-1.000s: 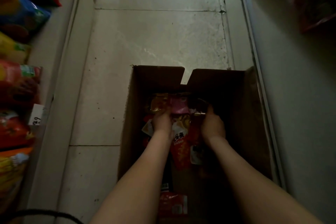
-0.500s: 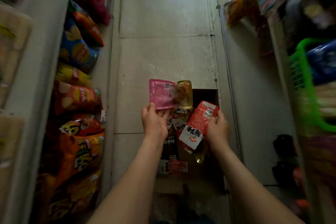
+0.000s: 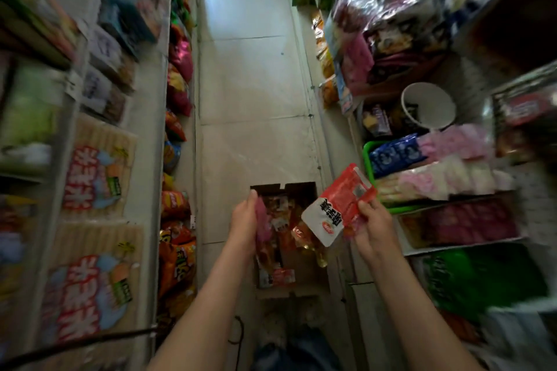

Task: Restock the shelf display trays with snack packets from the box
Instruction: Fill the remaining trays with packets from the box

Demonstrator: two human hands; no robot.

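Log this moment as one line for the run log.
left grip: holds pink packet | right grip: holds red-and-white packet | box: on floor, packets inside | green basket: on right shelf

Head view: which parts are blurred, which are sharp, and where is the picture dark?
In the head view, motion blur smears both shelf sides, worst at the right shelves; the red-and-white packet near the middle is readable; the floor is bright, the box dim; wide-angle bending curves the shelves.
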